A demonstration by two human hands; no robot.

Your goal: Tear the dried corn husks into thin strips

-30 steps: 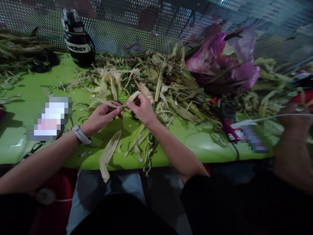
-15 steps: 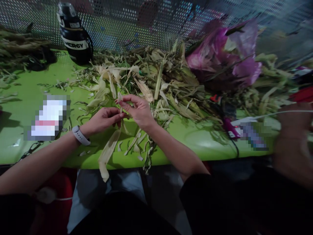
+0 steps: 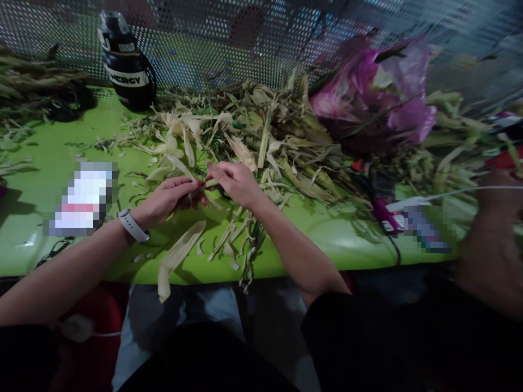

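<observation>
Bare left hand (image 3: 171, 197) and right hand (image 3: 235, 181) both pinch pale, narrow, papery husk strips (image 3: 182, 167); uneven pulling could tear them between the two grips.

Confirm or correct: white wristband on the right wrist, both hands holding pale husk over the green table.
Wrong wrist: the head view shows the white wristband on the left one. The left hand and right hand do hold pale husk over the green table.

I view both forearms (image 3: 293, 246) angled inward; left hand (image 3: 166, 198) and right hand (image 3: 236, 182) stand near each other, each pinched.
</observation>
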